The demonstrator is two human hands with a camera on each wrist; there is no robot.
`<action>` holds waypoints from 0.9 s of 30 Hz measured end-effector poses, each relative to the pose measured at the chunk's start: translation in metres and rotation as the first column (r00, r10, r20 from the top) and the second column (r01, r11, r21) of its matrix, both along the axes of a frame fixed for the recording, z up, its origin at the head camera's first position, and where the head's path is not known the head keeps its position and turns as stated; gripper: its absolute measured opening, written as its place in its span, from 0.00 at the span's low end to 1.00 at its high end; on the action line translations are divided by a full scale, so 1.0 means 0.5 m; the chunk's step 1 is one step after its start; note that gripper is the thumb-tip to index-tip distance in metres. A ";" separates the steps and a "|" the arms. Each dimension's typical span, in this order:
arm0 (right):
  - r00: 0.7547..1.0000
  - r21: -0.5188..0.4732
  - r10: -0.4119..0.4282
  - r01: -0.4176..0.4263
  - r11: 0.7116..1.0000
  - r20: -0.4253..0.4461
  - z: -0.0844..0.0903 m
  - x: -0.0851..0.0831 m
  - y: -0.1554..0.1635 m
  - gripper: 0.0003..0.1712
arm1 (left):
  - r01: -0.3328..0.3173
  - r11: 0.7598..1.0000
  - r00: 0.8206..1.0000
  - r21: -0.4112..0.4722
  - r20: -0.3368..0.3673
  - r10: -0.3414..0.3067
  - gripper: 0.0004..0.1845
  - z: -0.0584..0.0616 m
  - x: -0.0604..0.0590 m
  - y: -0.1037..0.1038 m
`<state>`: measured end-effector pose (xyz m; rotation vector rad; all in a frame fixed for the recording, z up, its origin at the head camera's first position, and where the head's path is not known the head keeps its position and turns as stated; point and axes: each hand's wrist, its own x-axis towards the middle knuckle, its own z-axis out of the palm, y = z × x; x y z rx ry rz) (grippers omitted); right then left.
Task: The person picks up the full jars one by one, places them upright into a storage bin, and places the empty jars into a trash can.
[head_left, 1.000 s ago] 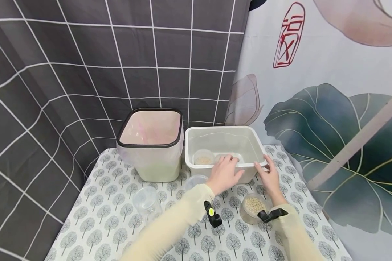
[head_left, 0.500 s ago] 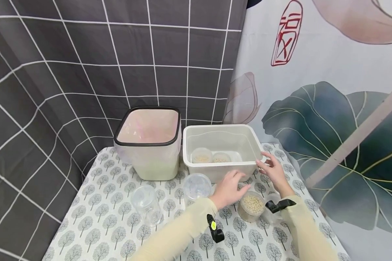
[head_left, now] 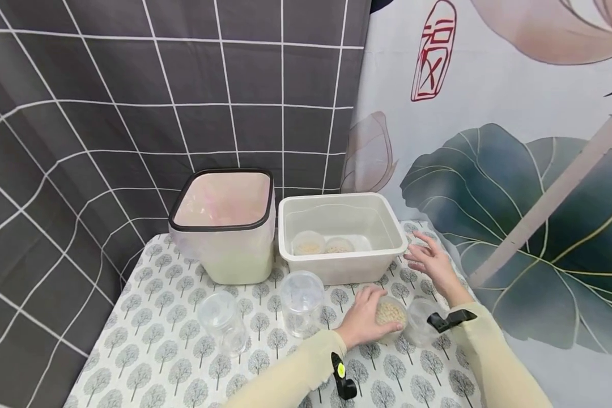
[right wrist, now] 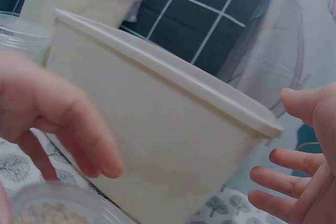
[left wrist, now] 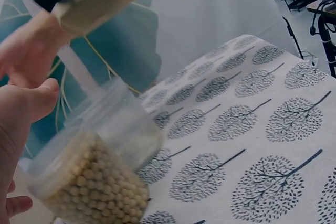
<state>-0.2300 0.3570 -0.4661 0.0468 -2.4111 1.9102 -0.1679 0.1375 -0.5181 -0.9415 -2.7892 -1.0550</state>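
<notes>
— Head view first: what sits in the containers?

— Two small round tubs of pale grain (head_left: 323, 245) lie in the white rectangular plastic bin (head_left: 336, 268); the black-rimmed pale waste bin (head_left: 223, 226) beside it holds a liner.

— And your hands?

— My left hand (head_left: 366, 318) curls around the small clear jar of soybeans (head_left: 390, 315) on the tree-print tablecloth (head_left: 158, 351). My right hand (head_left: 430, 262) hovers with fingers spread, just right of the white bin, holding nothing.

Head view overhead; wrist views close, sharing bean jar (head_left: 390, 313).
</notes>
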 end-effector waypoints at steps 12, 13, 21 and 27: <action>0.999 -0.137 0.012 -0.018 0.990 -0.042 0.006 0.046 0.055 0.28 | 0.008 1.000 0.992 0.022 0.123 -0.010 0.54 -0.051 0.006 0.015; 0.999 -0.140 0.013 -0.018 0.990 -0.044 0.005 0.048 0.058 0.27 | 0.005 0.999 0.990 0.034 0.143 -0.009 0.55 -0.056 0.006 0.015; 0.999 -0.114 -0.007 0.003 0.993 -0.038 -0.001 0.056 0.049 0.28 | -0.012 0.990 0.975 0.143 0.221 -0.020 0.55 -0.074 0.005 0.023; 0.997 -0.050 -0.052 0.049 0.998 -0.059 -0.004 0.043 0.018 0.31 | 0.008 0.975 0.983 0.221 0.179 -0.049 0.51 -0.090 0.003 0.020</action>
